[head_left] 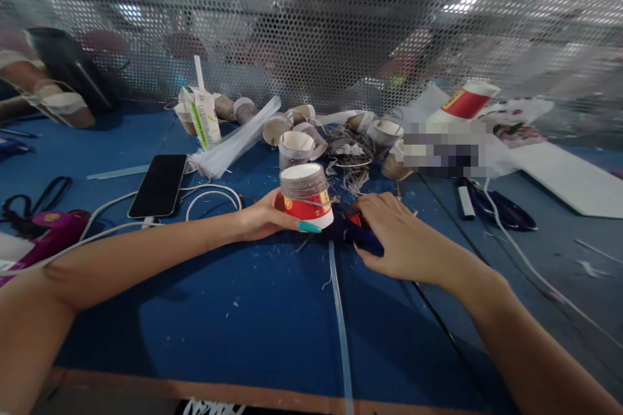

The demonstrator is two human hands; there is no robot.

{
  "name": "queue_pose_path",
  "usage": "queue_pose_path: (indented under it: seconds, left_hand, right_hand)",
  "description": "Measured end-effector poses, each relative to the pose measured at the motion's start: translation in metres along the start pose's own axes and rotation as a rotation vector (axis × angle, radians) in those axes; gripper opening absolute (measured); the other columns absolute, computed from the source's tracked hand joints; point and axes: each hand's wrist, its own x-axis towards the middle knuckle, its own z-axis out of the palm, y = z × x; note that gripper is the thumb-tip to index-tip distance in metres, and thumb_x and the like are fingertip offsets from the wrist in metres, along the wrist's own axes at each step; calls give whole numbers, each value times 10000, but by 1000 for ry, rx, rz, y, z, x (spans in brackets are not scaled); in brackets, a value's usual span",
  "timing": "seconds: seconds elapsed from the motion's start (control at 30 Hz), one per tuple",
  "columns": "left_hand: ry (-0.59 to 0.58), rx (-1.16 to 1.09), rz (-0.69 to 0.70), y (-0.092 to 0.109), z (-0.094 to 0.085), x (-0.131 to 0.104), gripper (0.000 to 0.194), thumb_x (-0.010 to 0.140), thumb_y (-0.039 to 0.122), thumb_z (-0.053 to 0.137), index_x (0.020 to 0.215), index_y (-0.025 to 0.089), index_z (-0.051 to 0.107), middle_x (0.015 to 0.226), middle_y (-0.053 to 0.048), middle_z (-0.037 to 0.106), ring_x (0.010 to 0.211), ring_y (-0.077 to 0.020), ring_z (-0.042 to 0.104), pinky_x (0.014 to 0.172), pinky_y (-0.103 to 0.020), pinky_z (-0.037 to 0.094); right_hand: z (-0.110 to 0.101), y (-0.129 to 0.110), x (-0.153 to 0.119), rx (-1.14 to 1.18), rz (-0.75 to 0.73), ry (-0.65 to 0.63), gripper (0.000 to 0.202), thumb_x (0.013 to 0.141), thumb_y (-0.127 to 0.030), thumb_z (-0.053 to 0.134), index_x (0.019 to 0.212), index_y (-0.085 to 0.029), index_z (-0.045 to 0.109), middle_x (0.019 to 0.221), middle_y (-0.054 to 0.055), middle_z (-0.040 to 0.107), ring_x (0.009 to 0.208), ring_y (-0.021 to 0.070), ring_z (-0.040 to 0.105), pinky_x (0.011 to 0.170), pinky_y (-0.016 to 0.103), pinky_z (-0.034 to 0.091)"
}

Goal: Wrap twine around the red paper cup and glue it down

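Head view: left hand (265, 215) clasps a cup (307, 200), apparently steadying it beside the glue gun (366, 241) gripped in right hand (393, 233).

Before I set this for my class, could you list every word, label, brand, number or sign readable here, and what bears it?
None can be read with certainty.
Twine-wrapped paper cup in the left hand: gold markings on red, too small.
Drink carton: printing, too blurred.
Tilted paper cup: yellowish mark on red, too blurred.
Magenta tool: round gold mark, too small.
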Motion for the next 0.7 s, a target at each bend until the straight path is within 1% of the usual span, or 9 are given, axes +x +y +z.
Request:
queue_pose_path:
  seconds: [0.07,0.13,0.23,0.37,0.43,0.53,0.6,0.63,0.7]
  left_hand:
    - [-13,-8,1,-1,-2,0,570,540,143,862,1083,165,690,1037,-85,745,972,-232,690,947,-381,500]
    - [-23,-8,-6,-1,-3,0,559,546,151,857,1079,158,690,1033,-90,744,974,-239,690,958,-392,489]
    - [-35,-21,-13,0,-3,1,578,559,171,844,1114,157,684,1074,-99,739,1000,-244,688,972,-396,482]
    - [-85,-60,-31,0,-4,1,576,564,221,831,1119,162,692,1059,-89,745,987,-232,695,967,-382,487]
    - [-96,-61,-55,-1,-6,0,556,569,246,826,1103,163,695,1025,-84,752,958,-229,702,965,-386,487]
    - [-95,-41,-85,-3,-9,0,552,573,270,821,1099,159,693,1045,-99,749,962,-236,703,955,-390,489]
    - [-90,-23,-94,-3,-10,0,579,579,284,815,1128,155,686,1108,-120,734,996,-250,695,940,-388,490]
    - [-86,-17,-95,-2,-10,0,604,580,293,814,1151,156,678,1145,-129,723,1017,-258,690,931,-387,491]
    - [-69,-6,-96,-1,-9,0,641,574,313,819,1177,156,668,1190,-139,707,1038,-263,682,910,-375,499]
  right_hand:
    - [7,-4,3,-73,3,-18,221,711,-200,605,921,-149,558,982,160,592,884,304,600,760,422,502]
    - [12,-7,6,-129,10,-12,216,687,-137,561,902,-154,549,941,146,595,815,278,609,729,398,496]
    - [14,-7,10,-147,46,17,201,683,-141,524,881,-174,519,861,105,581,731,250,601,700,379,495]
    - [15,4,10,-17,90,97,191,717,-182,487,907,-194,469,878,93,568,688,231,597,620,356,493]
    - [14,11,8,59,63,211,205,723,-199,493,924,-204,452,884,89,566,683,227,584,590,352,490]
    - [11,13,5,99,-24,473,177,774,-212,520,939,-213,457,855,75,572,717,224,581,612,351,497]
    - [6,6,2,101,-59,616,119,827,-230,539,929,-218,478,818,62,578,708,214,574,619,346,492]
    - [4,0,1,109,-53,665,95,846,-237,550,919,-223,490,801,55,582,692,208,568,615,344,487]
    - [0,-14,-2,158,-10,719,77,858,-229,579,901,-236,515,782,43,594,673,201,569,617,346,482]
